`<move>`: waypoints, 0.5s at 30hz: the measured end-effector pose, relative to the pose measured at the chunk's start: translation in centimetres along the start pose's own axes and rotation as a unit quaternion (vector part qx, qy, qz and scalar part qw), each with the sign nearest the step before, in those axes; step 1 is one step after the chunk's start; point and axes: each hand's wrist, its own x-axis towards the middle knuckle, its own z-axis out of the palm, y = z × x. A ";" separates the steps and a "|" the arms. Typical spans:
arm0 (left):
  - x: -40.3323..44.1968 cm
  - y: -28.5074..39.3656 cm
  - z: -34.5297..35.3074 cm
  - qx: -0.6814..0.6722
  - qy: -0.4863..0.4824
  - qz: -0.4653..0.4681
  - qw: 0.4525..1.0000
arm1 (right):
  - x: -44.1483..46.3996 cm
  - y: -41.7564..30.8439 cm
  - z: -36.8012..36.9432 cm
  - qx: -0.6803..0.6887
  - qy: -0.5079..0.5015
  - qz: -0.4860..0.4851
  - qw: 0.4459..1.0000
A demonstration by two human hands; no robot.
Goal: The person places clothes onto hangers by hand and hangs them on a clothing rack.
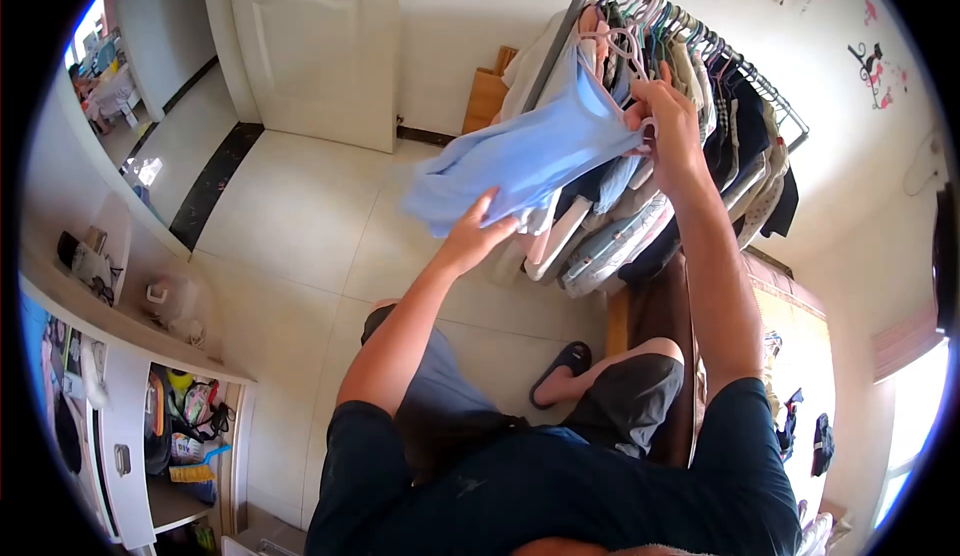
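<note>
Dark shirt (560,496): nearest.
Left grip (473,241): holding blue garment (530,156) low down.
Right grip (668,121): holding its upper end.
Rack (573,18): clothes (745,121) already hung; blue garment's attachment unclear.

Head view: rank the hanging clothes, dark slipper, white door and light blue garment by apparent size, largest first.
1. Hanging clothes
2. White door and light blue garment: too close to rank
3. Dark slipper

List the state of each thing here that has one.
Blue garment: held up between both hands
Right hand: closed on the garment
Left hand: touching the garment
Clothes rack: hung with clothes
White door: open
Cabinet: open, contents showing
Dark slipper: worn on a foot
</note>
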 end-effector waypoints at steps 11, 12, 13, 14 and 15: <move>0.0 -3.1 3.3 0.143 -0.063 -0.007 0.988 | 5.9 1.7 1.7 -0.088 -0.004 -0.004 0.996; -0.1 -3.1 3.1 0.167 -0.065 -0.004 0.984 | 6.7 2.1 1.6 -0.078 -0.002 0.008 0.997; -0.2 -3.4 3.1 0.183 -0.042 0.000 0.982 | 7.4 2.6 1.6 -0.076 0.004 0.009 0.997; -0.3 -3.7 3.1 0.198 -0.019 0.005 0.980 | 8.2 3.0 1.5 -0.074 0.010 0.010 0.997; -0.4 -3.5 3.0 0.196 -0.019 0.001 0.980 | 8.7 3.4 1.5 -0.076 0.007 0.014 0.997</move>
